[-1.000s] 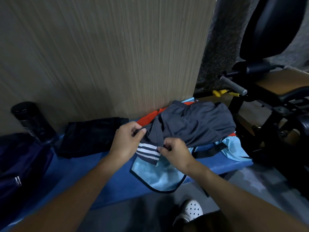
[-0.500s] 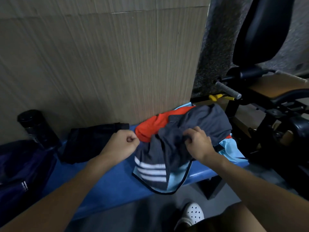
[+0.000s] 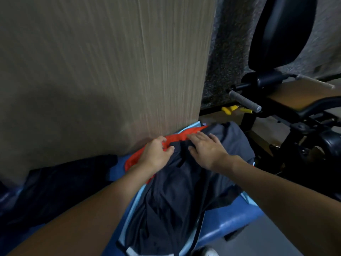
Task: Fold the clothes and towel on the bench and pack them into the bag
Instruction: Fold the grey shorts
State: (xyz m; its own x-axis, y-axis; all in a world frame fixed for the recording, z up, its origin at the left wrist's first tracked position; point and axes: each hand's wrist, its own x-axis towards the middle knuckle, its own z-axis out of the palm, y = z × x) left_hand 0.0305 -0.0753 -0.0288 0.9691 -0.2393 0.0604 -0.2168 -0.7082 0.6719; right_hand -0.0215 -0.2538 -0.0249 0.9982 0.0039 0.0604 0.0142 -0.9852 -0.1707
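Note:
Dark grey shorts (image 3: pixel 184 191) lie spread over a pile on the blue bench (image 3: pixel 230 224). Beneath them an orange garment (image 3: pixel 134 160) shows at the left, and a light blue garment (image 3: pixel 191 237) shows at the edges. My left hand (image 3: pixel 156 154) has curled fingers at the shorts' top left edge, where they meet the orange cloth, and grips that edge. The straight fingers of my right hand (image 3: pixel 206 148) rest flat on the top of the shorts. A folded black garment (image 3: pixel 64 178) lies on the bench to the left.
A wood-grain panel (image 3: pixel 110 71) stands directly behind the bench. To the right is a black gym machine (image 3: pixel 276 34) with a grey handle (image 3: pixel 243 100) and yellow pins (image 3: pixel 228 109). A white shoe (image 3: pixel 208 253) shows below the bench's front edge.
The shorts have been laid out lengthwise toward me over the pile. Both hands moved up to their far edge. My right hand went from gripping the cloth to lying flat on it.

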